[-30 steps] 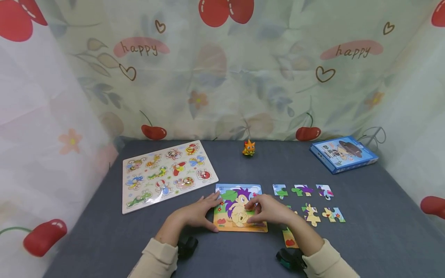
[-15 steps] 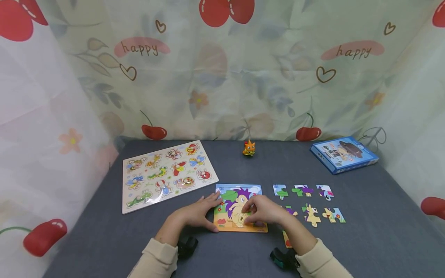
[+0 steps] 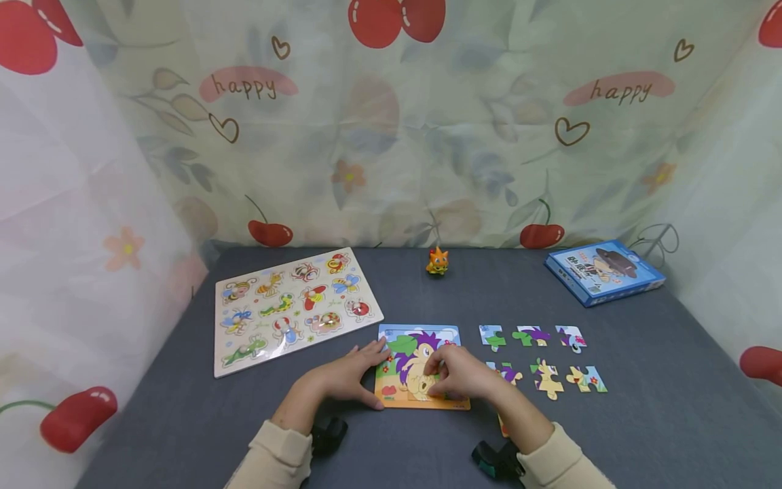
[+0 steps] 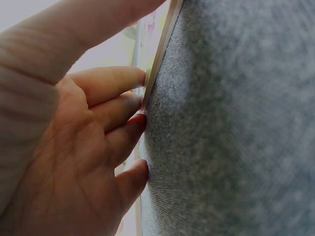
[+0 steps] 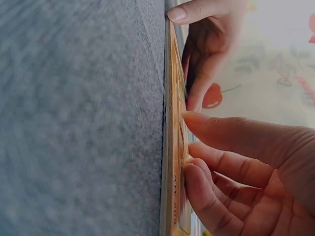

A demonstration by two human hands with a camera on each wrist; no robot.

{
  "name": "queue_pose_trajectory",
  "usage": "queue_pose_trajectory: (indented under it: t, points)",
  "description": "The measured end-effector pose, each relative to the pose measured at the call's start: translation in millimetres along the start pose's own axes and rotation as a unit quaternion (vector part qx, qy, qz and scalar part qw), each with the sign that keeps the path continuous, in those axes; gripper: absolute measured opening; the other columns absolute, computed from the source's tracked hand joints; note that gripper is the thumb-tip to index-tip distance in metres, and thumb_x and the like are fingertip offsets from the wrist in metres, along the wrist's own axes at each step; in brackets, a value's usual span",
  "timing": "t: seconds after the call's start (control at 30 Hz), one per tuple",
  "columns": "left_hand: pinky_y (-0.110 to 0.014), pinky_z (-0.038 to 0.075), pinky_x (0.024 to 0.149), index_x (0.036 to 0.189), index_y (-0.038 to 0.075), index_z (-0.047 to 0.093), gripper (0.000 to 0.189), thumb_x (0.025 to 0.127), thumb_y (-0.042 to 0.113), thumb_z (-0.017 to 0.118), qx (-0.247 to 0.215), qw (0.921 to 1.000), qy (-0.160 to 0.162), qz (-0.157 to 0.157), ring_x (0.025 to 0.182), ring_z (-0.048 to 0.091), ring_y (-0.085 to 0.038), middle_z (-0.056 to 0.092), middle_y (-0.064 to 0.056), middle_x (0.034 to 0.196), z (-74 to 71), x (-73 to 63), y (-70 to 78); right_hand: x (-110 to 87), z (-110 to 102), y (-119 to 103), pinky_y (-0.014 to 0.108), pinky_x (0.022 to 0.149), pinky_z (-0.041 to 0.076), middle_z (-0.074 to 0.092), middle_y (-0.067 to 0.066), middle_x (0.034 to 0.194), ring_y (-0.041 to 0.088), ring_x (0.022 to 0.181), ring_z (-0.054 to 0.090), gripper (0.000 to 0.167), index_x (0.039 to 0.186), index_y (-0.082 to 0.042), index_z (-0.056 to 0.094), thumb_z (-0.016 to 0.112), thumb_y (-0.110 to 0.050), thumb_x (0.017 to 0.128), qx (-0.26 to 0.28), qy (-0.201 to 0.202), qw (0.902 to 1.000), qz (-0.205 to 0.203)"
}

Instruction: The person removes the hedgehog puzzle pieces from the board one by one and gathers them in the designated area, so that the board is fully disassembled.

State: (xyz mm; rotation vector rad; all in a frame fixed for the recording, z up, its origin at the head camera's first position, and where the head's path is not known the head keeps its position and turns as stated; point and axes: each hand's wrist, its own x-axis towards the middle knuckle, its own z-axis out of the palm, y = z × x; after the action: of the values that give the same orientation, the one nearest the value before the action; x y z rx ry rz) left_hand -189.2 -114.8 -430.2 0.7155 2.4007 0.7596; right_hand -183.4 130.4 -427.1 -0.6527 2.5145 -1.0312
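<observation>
The hedgehog jigsaw board [image 3: 421, 403] lies flat on the dark cloth, with a blue top and an orange lower border. My left hand [image 3: 345, 373] rests at its left side, fingers spread and fairly straight, fingertips [image 4: 138, 76] against the board's edge. Over the board's right half, my right hand [image 3: 461, 372] pinches a jigsaw piece [image 5: 184, 147] between thumb and curled fingers, at the board's surface; much of this piece is hidden by the hand. Several loose jigsaw pieces, among them a yellow one [image 3: 548, 382], lie to the right. One red-and-orange piece [image 3: 503, 422] is mostly covered by my right forearm.
A larger insect puzzle board [image 3: 299, 309] lies at the back left. At the back stands a small orange toy figure [image 3: 436, 261]. A blue box [image 3: 605, 272] sits at the back right, near a thin cable [image 3: 656, 238]. A patterned curtain [image 3: 427, 149] rises behind.
My right hand has shifted slightly left over the board, and its forearm now covers more of the red-and-orange piece while uncovering the purple one. My left hand stays in place.
</observation>
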Motion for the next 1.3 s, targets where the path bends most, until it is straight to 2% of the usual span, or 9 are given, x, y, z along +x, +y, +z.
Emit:
queue_pose_trajectory:
  t: [0.33, 0.63, 0.87, 1.17, 1.3]
  points:
    - [-0.053, 0.008, 0.116, 0.147, 0.012, 0.030, 0.086, 0.077, 0.033, 0.076, 0.001, 1.0000, 0.002, 0.000, 0.145, 0.006, -0.031, 0.011, -0.008, 0.158, 0.3, -0.1, -0.2, -0.9, 2.2, -1.0, 0.021, 0.045, 0.041, 0.054, 0.005, 0.072, 0.009, 0.054, 0.048, 0.021, 0.086, 0.001, 0.062, 0.077, -0.004, 0.072, -0.011, 0.005, 0.9999, 0.000]
    - [-0.054, 0.010, 0.115, 0.147, 0.013, 0.030, 0.087, 0.076, 0.035, 0.076, 0.004, 0.9999, 0.003, -0.009, 0.145, 0.006, -0.033, 0.011, -0.006, 0.158, 1.4, 1.3, -1.4, -0.5, 2.6, -1.4, 0.021, 0.046, 0.041, 0.054, 0.004, 0.072, 0.009, 0.054, 0.049, 0.024, 0.086, 0.000, 0.060, 0.077, -0.003, 0.071, -0.007, 0.003, 1.0000, 0.002]
    - [-0.054, 0.009, 0.115, 0.147, 0.013, 0.030, 0.087, 0.076, 0.034, 0.076, 0.003, 1.0000, 0.004, -0.004, 0.145, 0.006, -0.033, 0.011, -0.007, 0.158, 1.0, 1.1, -1.3, -0.5, 2.6, -0.6, 0.021, 0.049, 0.041, 0.054, 0.005, 0.076, 0.010, 0.057, 0.049, 0.025, 0.085, -0.002, 0.059, 0.078, -0.003, 0.069, -0.009, 0.009, 0.9999, -0.002]
    - [-0.054, 0.009, 0.115, 0.147, 0.012, 0.030, 0.086, 0.076, 0.034, 0.076, 0.004, 1.0000, 0.004, -0.002, 0.145, 0.007, -0.032, 0.011, -0.007, 0.158, 0.9, 1.0, -0.8, 2.1, 2.6, 3.2, 0.019, 0.059, 0.042, 0.054, 0.002, 0.075, 0.011, 0.068, 0.048, 0.025, 0.086, -0.003, 0.062, 0.079, -0.005, 0.069, -0.021, 0.014, 0.9996, -0.012]
    - [-0.054, 0.009, 0.115, 0.147, 0.012, 0.030, 0.086, 0.077, 0.034, 0.076, 0.002, 1.0000, 0.003, -0.001, 0.145, 0.006, -0.032, 0.011, -0.007, 0.158, 1.0, 0.7, -0.6, 1.6, 2.0, 5.2, 0.019, 0.059, 0.043, 0.054, 0.003, 0.075, 0.010, 0.066, 0.049, 0.024, 0.086, -0.004, 0.061, 0.078, -0.005, 0.070, -0.019, 0.008, 0.9996, -0.019]
